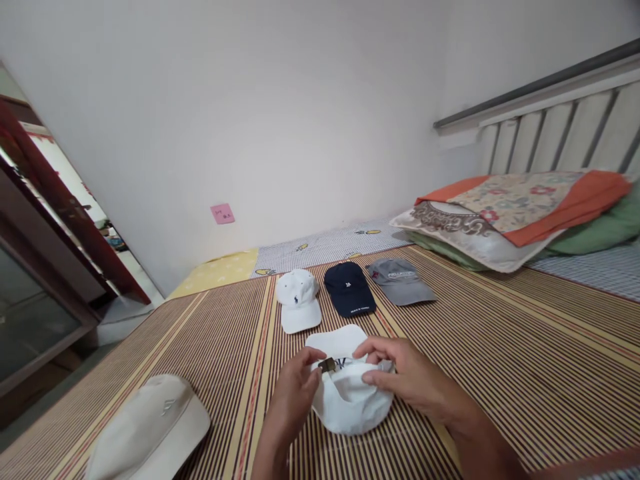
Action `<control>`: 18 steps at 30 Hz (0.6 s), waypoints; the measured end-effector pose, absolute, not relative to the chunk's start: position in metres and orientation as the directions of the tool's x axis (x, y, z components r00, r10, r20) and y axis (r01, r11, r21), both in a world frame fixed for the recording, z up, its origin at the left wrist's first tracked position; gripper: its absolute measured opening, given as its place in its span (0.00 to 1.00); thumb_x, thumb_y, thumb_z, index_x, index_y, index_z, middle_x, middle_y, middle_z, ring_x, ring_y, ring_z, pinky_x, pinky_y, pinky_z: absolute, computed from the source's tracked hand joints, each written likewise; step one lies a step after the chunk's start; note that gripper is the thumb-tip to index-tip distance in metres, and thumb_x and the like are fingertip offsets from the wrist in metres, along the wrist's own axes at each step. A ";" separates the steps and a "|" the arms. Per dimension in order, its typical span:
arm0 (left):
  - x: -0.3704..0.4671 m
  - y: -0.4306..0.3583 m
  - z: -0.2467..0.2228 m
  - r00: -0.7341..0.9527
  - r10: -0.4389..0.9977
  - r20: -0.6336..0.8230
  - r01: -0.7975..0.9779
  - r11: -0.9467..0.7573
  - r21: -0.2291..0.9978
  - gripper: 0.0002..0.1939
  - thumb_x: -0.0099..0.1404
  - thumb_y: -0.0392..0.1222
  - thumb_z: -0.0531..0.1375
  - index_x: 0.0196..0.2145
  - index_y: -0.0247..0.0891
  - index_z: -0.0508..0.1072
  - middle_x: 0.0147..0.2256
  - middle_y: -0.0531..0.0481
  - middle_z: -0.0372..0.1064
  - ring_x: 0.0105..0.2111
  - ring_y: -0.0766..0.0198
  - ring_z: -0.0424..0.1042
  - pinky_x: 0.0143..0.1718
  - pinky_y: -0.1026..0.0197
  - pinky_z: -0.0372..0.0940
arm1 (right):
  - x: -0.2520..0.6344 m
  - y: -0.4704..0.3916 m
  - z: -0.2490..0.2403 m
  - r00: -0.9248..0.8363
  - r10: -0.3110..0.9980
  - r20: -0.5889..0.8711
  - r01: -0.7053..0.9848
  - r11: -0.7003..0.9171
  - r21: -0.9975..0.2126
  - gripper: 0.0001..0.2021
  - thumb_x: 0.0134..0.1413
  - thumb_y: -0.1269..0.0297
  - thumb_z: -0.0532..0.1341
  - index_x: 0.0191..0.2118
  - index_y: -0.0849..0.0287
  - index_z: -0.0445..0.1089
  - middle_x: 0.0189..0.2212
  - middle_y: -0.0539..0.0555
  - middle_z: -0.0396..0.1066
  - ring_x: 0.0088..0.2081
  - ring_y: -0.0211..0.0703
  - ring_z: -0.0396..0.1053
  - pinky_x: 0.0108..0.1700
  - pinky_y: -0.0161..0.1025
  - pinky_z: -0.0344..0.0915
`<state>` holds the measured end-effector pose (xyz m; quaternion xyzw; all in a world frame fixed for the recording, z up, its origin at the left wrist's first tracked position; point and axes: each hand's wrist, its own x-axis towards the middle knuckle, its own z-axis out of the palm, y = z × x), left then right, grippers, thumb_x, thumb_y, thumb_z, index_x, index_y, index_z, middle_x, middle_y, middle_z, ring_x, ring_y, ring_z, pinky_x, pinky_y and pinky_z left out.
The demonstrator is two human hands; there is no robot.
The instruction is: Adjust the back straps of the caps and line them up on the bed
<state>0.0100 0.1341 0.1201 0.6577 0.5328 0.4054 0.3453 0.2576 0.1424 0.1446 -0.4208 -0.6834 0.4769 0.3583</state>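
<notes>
A white baseball cap point(350, 407) lies on the striped mat in front of me, its brim pointing away and its back strap with a dark buckle towards me. My left hand point(295, 387) pinches the strap by the buckle at the cap's left side. On the right side, my right hand point(400, 367) grips the cap's edge between thumb and fingers. Just beyond stand another white cap point(297, 293) with a small dark logo, a navy cap point(347, 287) and a grey cap point(400, 280), side by side in a row.
A beige cap point(150, 423) rests at the near left of the striped mat point(225, 373). Folded bedding point(530, 207) is piled at the back right, near a headboard point(565, 127). A pink note point(223, 213) is on the wall; a doorway opens at far left.
</notes>
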 end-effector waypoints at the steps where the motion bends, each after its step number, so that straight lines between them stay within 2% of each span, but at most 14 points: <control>1: 0.009 0.134 0.119 0.100 0.982 0.161 0.382 -0.187 0.905 0.10 0.64 0.37 0.59 0.43 0.38 0.75 0.41 0.45 0.76 0.42 0.54 0.74 0.43 0.56 0.65 | 0.258 0.145 0.141 -0.346 0.932 0.108 0.199 0.186 -0.962 0.16 0.48 0.65 0.65 0.45 0.57 0.77 0.36 0.53 0.74 0.35 0.43 0.70 0.36 0.39 0.62; 5: 0.006 0.132 0.121 0.117 0.983 0.145 0.273 -0.172 0.946 0.07 0.63 0.38 0.61 0.40 0.39 0.74 0.34 0.51 0.73 0.35 0.61 0.70 0.35 0.62 0.61 | 0.257 0.155 0.131 -0.276 0.952 0.130 0.095 0.162 -0.982 0.16 0.52 0.59 0.65 0.46 0.59 0.75 0.33 0.54 0.75 0.35 0.45 0.72 0.36 0.40 0.64; 9: 0.008 0.127 0.128 0.168 0.977 0.128 0.224 -0.164 0.961 0.06 0.63 0.38 0.61 0.39 0.38 0.73 0.32 0.52 0.71 0.33 0.62 0.68 0.35 0.62 0.59 | 0.253 0.157 0.130 -0.275 0.942 0.190 0.136 0.234 -0.963 0.13 0.59 0.55 0.63 0.44 0.58 0.76 0.38 0.57 0.79 0.41 0.48 0.75 0.41 0.42 0.67; 14: 0.010 0.124 0.132 0.188 0.969 0.159 0.207 -0.197 0.958 0.05 0.63 0.38 0.62 0.38 0.39 0.73 0.33 0.52 0.71 0.36 0.61 0.68 0.37 0.61 0.60 | 0.245 0.146 0.142 -0.371 0.899 0.235 0.172 0.315 -0.933 0.10 0.63 0.60 0.61 0.44 0.56 0.78 0.43 0.56 0.81 0.47 0.49 0.76 0.49 0.44 0.68; 18: 0.013 0.126 0.128 0.183 0.969 0.165 0.224 -0.205 0.953 0.07 0.63 0.37 0.61 0.40 0.39 0.72 0.34 0.52 0.71 0.37 0.60 0.68 0.38 0.60 0.60 | 0.235 0.138 0.149 -0.469 0.860 0.200 0.230 0.338 -0.913 0.10 0.62 0.64 0.61 0.42 0.57 0.80 0.40 0.55 0.82 0.44 0.48 0.76 0.47 0.42 0.68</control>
